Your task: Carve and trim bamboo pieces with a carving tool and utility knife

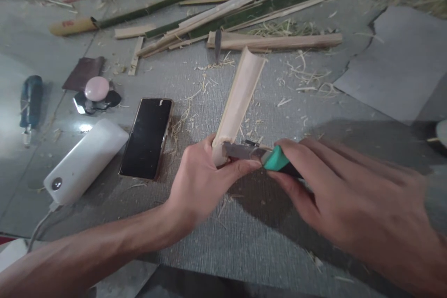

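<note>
My left hand (199,179) is closed around the lower end of a split bamboo piece (240,95), whose pale hollow side faces up. The piece tilts away from me and slightly to the right. In my right hand (331,186) is a knife (277,159) with a green and black handle. Its blade lies against the bamboo near the node, just above my left thumb. My left thumb reaches along the blade toward the handle. My left fingers behind the bamboo are mostly hidden.
A dark phone (146,137) and a white power bank (85,163) with a cable lie to the left. Beyond them are a screwdriver (31,107) and a pink round object (97,88). Bamboo strips (223,14) and shavings spread across the back. Torn paper (398,65) lies right.
</note>
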Tool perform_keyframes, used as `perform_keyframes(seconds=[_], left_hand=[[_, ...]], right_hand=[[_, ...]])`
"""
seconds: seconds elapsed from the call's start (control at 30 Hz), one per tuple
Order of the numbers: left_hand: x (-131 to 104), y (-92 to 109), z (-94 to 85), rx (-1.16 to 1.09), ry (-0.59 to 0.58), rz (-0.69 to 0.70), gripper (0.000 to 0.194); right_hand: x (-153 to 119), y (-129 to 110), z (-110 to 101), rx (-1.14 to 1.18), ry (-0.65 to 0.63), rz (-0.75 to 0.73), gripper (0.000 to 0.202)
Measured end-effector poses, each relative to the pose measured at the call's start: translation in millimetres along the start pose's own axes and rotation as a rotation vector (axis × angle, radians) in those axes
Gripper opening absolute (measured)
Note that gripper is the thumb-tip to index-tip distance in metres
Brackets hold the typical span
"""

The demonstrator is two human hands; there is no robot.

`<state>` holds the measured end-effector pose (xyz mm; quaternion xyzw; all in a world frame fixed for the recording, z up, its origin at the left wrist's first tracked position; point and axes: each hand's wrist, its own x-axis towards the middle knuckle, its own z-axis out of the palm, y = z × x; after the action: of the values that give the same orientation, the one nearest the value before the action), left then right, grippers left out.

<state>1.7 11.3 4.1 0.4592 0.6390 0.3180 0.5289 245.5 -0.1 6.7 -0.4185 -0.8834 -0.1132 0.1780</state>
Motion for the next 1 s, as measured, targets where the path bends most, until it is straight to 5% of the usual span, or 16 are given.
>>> perform_keyframes(seconds=[0.27, 0.7, 1.0], left_hand=[[0, -6, -0.9, -0.102, -0.061, -0.006, 0.043], [0, 2, 3.9, -0.112, -0.018, -0.008, 0.024], [-2, -4, 2.4, -0.123, -0.061, -0.032, 0.041]], right_hand=[[0, 1, 7, 0.113, 0.034, 0.017, 0.044], [2, -3, 11, 0.134, 0.065, 0.009, 0.039], [3, 1, 12, 0.136, 0.061, -0.001, 0.043]])
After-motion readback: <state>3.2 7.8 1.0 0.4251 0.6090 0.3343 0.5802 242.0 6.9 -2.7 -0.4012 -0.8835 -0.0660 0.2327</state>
